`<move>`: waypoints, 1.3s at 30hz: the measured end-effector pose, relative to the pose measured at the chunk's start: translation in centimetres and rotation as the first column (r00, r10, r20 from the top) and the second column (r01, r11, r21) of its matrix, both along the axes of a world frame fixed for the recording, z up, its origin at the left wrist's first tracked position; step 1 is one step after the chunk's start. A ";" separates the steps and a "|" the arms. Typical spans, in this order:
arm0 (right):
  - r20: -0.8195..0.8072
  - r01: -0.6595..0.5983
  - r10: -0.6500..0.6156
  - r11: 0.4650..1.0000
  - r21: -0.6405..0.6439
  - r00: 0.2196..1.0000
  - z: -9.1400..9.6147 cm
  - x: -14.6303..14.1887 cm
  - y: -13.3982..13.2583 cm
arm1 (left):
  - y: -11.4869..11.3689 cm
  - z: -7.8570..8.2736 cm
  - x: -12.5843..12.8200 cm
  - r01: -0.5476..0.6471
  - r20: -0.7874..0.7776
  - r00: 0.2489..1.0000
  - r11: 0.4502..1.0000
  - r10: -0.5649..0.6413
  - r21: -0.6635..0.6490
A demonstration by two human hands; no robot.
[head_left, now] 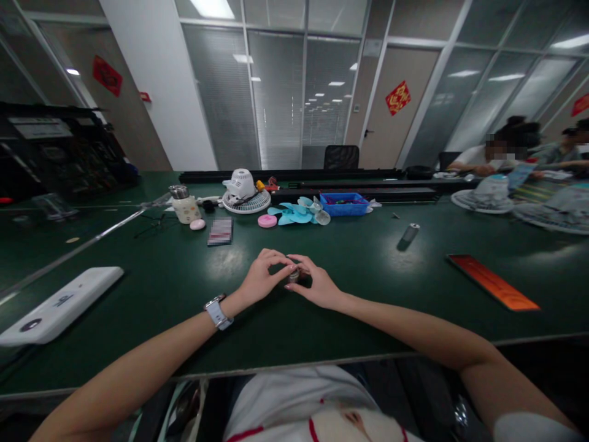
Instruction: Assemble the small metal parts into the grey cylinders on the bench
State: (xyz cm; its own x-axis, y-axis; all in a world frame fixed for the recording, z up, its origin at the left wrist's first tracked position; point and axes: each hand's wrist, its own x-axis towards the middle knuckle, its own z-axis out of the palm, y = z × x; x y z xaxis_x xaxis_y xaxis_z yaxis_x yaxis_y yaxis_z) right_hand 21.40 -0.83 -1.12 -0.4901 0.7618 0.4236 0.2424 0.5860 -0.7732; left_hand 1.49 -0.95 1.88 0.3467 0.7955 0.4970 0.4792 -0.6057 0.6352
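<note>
My left hand and my right hand meet above the dark green table, their fingers curled toward each other. Between the fingertips is a small, silvery, round metal part, partly hidden by the fingers and too small to name more exactly. The left thumb and index finger close on its upper side. From the right, the other thumb and fingers pinch around it. A watch with a pale strap is on my left wrist.
Beyond my hands lie light blue fan blades, a pink disc, a blue tray and a white fan body. A metal cylinder and an orange-faced slab are rightward; a white device sits left. People sit far right.
</note>
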 end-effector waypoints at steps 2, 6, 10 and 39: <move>-0.006 -0.004 0.004 1.000 0.003 1.000 -0.1 0.0 -0.1 | 0.3 0.1 -0.3 -0.029 0.028 0.999 0.999 0.028 0.016; -0.010 -0.016 0.016 1.000 0.005 1.000 -0.1 0.1 -0.3 | 1.1 -0.5 -1.6 -0.112 0.056 0.992 0.994 0.111 0.007; -0.007 0.062 -0.062 0.997 0.037 0.998 0.4 1.8 1.5 | 1.9 -1.7 -2.8 -0.152 -0.121 0.982 0.986 0.143 -0.069; 0.333 0.149 -0.355 0.846 0.512 0.874 2.2 7.2 5.6 | 2.2 -2.9 -2.6 -0.283 -0.055 0.959 0.934 0.278 -0.219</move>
